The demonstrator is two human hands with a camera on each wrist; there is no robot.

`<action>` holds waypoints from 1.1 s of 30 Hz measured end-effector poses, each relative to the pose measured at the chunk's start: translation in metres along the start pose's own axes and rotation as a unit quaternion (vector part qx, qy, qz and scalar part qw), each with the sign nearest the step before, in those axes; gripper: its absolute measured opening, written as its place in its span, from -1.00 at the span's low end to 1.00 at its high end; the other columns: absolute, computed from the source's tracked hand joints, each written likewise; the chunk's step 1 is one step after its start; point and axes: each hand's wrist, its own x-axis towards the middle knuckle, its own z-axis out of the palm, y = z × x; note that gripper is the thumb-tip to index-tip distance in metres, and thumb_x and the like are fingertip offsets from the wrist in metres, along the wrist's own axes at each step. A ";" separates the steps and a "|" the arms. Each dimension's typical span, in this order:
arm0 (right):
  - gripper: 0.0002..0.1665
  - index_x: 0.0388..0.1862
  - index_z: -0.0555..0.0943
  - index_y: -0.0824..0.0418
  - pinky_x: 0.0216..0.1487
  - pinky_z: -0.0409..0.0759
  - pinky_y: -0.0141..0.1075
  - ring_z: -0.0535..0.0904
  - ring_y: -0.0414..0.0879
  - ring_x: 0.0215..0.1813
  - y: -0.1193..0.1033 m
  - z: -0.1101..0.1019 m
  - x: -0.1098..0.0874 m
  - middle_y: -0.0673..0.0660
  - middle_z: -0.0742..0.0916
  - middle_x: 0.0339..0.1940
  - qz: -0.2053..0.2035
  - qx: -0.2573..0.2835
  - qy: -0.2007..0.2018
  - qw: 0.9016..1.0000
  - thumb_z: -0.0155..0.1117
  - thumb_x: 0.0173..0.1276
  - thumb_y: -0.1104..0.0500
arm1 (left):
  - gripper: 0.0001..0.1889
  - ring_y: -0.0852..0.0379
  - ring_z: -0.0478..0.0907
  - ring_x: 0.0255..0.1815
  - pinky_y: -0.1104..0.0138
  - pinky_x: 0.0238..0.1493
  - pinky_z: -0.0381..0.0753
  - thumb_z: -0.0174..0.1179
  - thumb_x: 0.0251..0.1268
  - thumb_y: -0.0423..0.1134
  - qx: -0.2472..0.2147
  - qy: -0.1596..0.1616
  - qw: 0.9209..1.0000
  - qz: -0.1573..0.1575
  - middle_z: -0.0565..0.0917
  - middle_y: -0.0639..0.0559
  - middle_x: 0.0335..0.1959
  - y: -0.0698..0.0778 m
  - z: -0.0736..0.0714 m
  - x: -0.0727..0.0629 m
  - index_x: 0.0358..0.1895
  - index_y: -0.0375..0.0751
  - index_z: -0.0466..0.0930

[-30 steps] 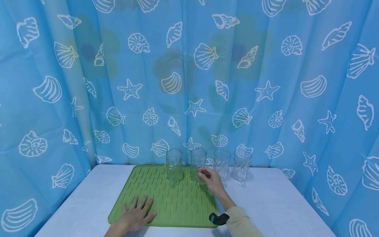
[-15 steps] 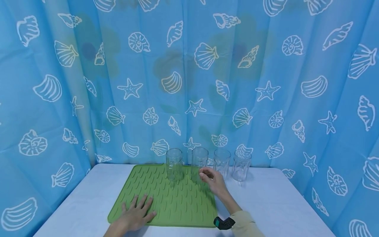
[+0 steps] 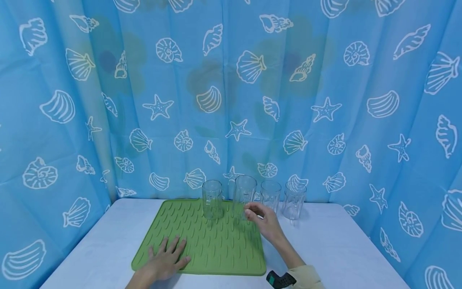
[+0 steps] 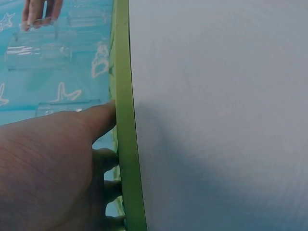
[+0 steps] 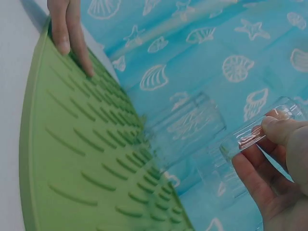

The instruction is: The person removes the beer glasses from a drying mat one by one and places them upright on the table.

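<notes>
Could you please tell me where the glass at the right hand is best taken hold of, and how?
Probably pinched by the clear, handle-like piece on its near side, as the right hand has it. I'd come from the person's side: the glass is roughly upright, with other glasses on both sides and the curtain behind.

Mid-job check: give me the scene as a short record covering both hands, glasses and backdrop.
left hand: fingers spread, resting on the green mat
right hand: gripping the second glass from left
leftmost glass: upright on the mat's far part
third glass: upright, right of the mat
rightmost glass: upright on the white table
backdrop: blue curtain with white shell print
</notes>
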 end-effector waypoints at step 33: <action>-0.78 -0.02 0.63 0.25 -0.15 0.73 -0.26 0.69 -0.02 -0.21 -0.025 -0.009 -0.018 0.24 0.71 -0.21 -0.006 0.043 -0.006 0.999 0.20 0.46 0.16 | -0.21 -0.45 -0.09 0.56 -0.58 0.26 -0.20 -0.11 0.39 0.36 0.019 -0.002 1.000 -0.003 0.12 -0.15 0.58 0.016 -0.013 -0.011 0.54 -0.02 0.14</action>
